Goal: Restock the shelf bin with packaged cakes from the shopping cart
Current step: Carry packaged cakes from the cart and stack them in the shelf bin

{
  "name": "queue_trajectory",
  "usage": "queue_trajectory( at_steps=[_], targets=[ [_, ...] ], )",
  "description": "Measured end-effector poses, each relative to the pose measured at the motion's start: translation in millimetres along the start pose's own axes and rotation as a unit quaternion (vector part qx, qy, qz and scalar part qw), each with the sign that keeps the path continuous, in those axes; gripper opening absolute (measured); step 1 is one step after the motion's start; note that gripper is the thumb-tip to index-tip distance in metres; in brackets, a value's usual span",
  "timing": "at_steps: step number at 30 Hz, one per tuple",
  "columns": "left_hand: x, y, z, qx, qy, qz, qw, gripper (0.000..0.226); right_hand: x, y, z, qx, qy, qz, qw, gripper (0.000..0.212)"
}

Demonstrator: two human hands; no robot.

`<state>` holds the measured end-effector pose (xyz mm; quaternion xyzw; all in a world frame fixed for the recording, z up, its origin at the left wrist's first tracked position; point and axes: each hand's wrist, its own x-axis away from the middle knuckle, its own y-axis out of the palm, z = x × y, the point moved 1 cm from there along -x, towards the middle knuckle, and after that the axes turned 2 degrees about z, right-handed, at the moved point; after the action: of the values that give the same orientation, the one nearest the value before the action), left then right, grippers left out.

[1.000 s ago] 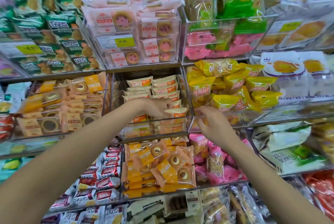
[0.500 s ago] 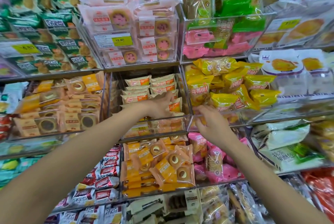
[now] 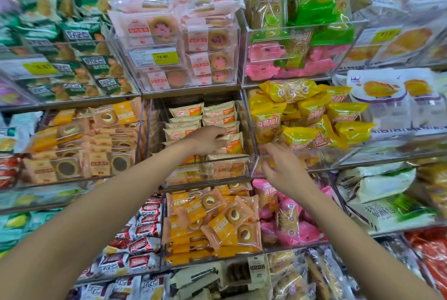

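- The clear acrylic shelf bin [image 3: 205, 166] served as the landmark; the cream-and-orange packaged cakes [image 3: 186, 112] sat inside it, stacked in two columns toward its back, with a few more lying low behind its front wall.
- The left hand [image 3: 208, 138] reached over the bin's front wall, its fingers curled round one upright cake pack [image 3: 235, 142] at the front of the stack.
- The right hand [image 3: 283, 166] was at the bin's front right corner, fingers loosely bent; whether it gripped the wall or only touched it could not be told.
- Each pack looked light, soft and puffy in slick film (likely crushable), so a gentle hold across the flat sides or by the crimped end seam seemed best.
- Above the bin, a yellow price tag [image 3: 165, 57] read 15.80; writing on the cake packs was too small to read.
- The shopping cart was out of view.
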<state>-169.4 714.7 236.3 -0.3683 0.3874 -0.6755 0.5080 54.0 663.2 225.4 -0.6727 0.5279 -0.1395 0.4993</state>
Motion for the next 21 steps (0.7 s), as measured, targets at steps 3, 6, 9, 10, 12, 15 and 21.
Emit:
queue_trajectory(
  at_steps=[3, 6, 9, 10, 12, 15, 21],
  targets=[
    [2, -4, 5, -0.001, 0.023, 0.119, 0.993, 0.025, 0, 0, -1, -0.003, 0.0, 0.002, 1.0, 0.032],
    [0, -15, 5, -0.07, 0.053, 0.211, 0.974, 0.025, 1, 0, -1, -0.005, -0.002, 0.004, 1.0, 0.032],
    [1, -26, -8, -0.131, 0.032, 0.239, 0.962, 0.029, 1, 0, 0, 0.0, -0.002, 0.001, 1.0, 0.033],
    [3, -31, -13, -0.111, 0.0, 0.241, 0.964, 0.03, 0, 0, 0, 0.001, -0.002, 0.0, 1.0, 0.034],
    [5, -38, -19, -0.008, -0.031, 0.216, 0.976, 0.029, 0, 1, 0, 0.001, -0.001, 0.002, 1.0, 0.034],
    [8, -33, -11, 0.038, 0.05, 0.071, 0.996, 0.025, 1, 4, -1, 0.004, -0.01, 0.012, 1.0, 0.032],
    [6, -2, -9, -0.017, 0.024, -0.049, 0.998, 0.034, 3, 3, -3, 0.005, -0.023, 0.018, 1.0, 0.027]
  ],
)
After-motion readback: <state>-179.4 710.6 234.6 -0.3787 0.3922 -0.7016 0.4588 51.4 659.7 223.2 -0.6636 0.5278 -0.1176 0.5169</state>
